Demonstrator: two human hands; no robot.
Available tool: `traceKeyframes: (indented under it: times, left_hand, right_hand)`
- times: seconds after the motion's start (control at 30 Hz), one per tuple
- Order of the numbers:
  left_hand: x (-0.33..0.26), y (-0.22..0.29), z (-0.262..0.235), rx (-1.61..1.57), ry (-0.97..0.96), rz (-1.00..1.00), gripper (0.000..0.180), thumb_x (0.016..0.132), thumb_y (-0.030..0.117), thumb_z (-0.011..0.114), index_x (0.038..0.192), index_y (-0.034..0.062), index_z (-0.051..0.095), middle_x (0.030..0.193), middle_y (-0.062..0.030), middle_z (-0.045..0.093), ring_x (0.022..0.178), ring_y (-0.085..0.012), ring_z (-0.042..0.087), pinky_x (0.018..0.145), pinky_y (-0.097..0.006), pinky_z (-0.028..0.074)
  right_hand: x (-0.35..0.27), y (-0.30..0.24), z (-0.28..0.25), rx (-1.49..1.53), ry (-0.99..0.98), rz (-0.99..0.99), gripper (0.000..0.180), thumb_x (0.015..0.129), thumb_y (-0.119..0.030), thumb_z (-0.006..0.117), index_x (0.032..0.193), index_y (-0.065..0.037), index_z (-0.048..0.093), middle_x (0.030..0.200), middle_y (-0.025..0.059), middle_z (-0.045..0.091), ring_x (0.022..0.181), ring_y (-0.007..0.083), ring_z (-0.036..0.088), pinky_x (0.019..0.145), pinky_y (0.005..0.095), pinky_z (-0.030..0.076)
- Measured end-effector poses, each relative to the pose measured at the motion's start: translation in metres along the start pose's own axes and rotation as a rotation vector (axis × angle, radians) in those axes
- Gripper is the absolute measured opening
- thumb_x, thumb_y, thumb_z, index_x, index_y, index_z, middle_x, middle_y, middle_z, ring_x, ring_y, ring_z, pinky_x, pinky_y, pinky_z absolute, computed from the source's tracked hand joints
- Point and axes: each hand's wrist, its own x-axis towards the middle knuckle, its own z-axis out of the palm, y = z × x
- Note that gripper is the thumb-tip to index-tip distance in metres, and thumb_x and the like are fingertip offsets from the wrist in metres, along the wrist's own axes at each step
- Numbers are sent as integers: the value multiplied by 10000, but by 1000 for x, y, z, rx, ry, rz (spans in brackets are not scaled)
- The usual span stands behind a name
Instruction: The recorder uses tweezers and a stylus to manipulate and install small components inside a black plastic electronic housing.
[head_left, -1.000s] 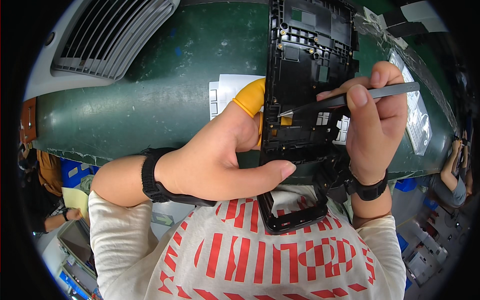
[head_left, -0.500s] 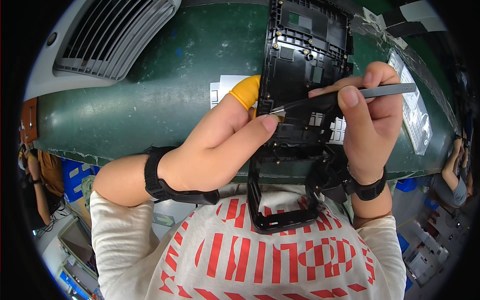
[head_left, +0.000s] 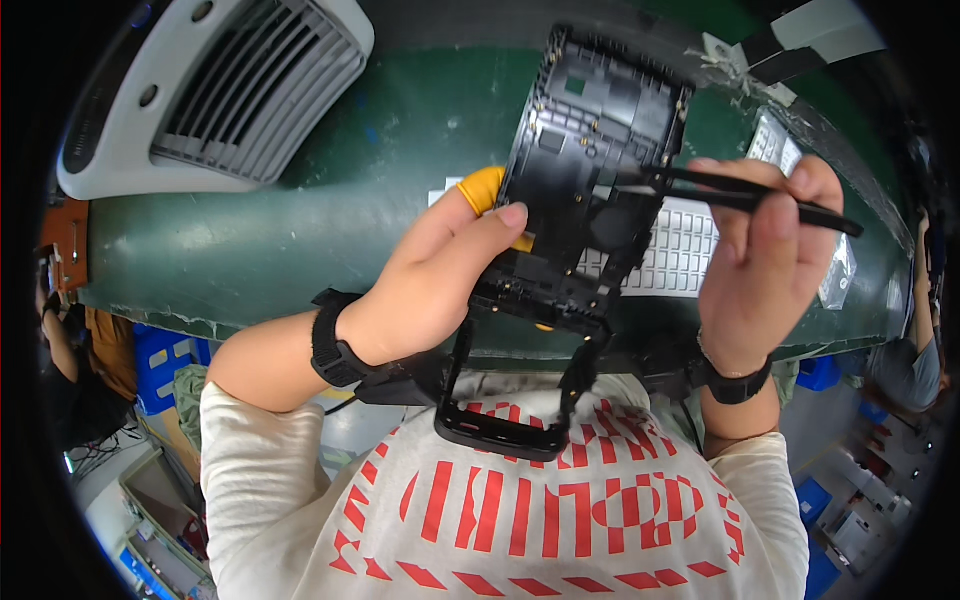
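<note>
My left hand (head_left: 430, 265) grips the left edge of a black plastic housing (head_left: 560, 180), thumb on its inner face. One finger of that hand wears a yellow finger cot (head_left: 482, 190). Next to the thumb tip a small yellow piece (head_left: 522, 243) shows on the housing. The housing's open frame part (head_left: 500, 435) hangs down in front of my shirt. Between the fingers of my right hand (head_left: 765, 260) is a pair of dark tweezers (head_left: 760, 197), pointing left. Their tips lie over the right part of the housing; whether they touch it or hold anything I cannot tell.
Beneath the housing, a white gridded tray or sheet (head_left: 675, 255) lies on the green tabletop (head_left: 250, 235). A white vented machine (head_left: 250, 95) stands at the far left. Clear plastic packaging (head_left: 840, 275) is at the right. Other people are at both sides.
The housing has tilted and shifted left and toward me, with my left hand moving along. My right hand has drawn the tweezers rightward, away from my left thumb. More of the white gridded sheet shows.
</note>
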Motion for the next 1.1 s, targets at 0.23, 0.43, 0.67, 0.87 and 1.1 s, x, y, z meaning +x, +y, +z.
traceKeyframes:
  times: [0.23, 0.43, 0.67, 0.87, 1.1]
  left_hand:
    - [3, 8, 1, -39, -340, 27, 430, 758, -3, 379, 1168, 9, 251, 1009, -113, 487, 889, -168, 514, 746, -320, 453]
    - [13, 6, 8, 70, -269, 68, 539, 691, 3, 410, 1197, 2, 224, 1133, -113, 415, 1017, -202, 445, 774, -331, 439]
    - [67, 48, 33, 340, -136, 101, 425, 765, 62, 378, 1178, 55, 278, 1067, -80, 469, 860, -176, 545, 605, -234, 492]
    - [192, 99, 19, 314, 189, 273, 307, 789, 126, 392, 1072, 22, 344, 894, -87, 517, 702, -190, 582, 526, -233, 482]
    - [253, 129, -44, 1076, 859, 366, 510, 708, 348, 462, 1066, -14, 449, 1137, -199, 408, 1051, -295, 405, 856, -361, 320]
  right_hand:
    - [5, -47, -28, 16, 14, -104, 240, 781, -173, 523, 857, -52, 330, 813, 198, 548, 744, 252, 562, 666, 317, 458]
    - [-1, -85, -41, -6, -714, 222, 222, 790, -230, 437, 683, -63, 536, 816, 81, 583, 671, 236, 526, 684, 323, 407]
    - [-5, -113, -37, 400, -1508, 188, 240, 766, -205, 534, 972, -81, 543, 984, 149, 517, 850, 251, 495, 731, 367, 378]
    - [-35, -131, -53, 339, -1308, -393, 246, 776, -196, 479, 930, -10, 526, 992, 131, 490, 904, 262, 457, 784, 382, 342]
    - [-42, -133, -71, 377, -1327, -535, 282, 758, -198, 466, 948, 5, 509, 1046, 136, 452, 1034, 263, 367, 877, 381, 269]
